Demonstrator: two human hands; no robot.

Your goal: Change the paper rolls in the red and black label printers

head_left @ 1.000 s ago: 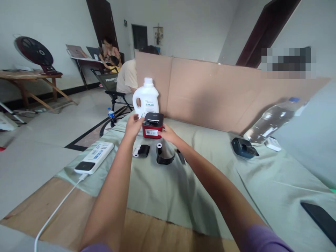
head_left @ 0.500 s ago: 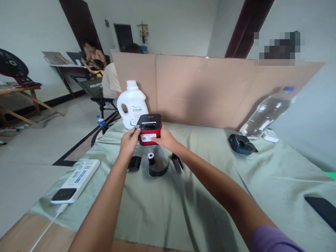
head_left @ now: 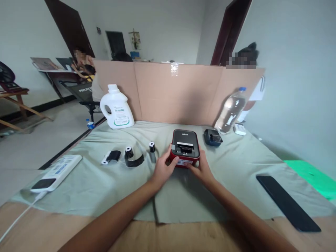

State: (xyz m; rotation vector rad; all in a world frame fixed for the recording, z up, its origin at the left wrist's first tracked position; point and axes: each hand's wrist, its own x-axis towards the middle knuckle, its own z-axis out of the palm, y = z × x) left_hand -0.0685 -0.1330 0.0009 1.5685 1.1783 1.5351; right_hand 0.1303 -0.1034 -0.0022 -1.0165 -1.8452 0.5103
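With my left hand (head_left: 162, 170) and right hand (head_left: 201, 170) clasping the red printer (head_left: 185, 152) mid-bench, I'd press evenly on both sides.

The printer (head_left: 185, 152) is taken as the landmark, set on the cloth (head_left: 236, 164). Two rolls (head_left: 152, 147) and a small cartridge (head_left: 111, 156) are laid to its left, the power strip (head_left: 56, 172) farther left. The jug (head_left: 117, 107) is stood behind-left, the bottle (head_left: 231, 110) behind-right. The phone (head_left: 287, 207) is laid to its right, nearer.
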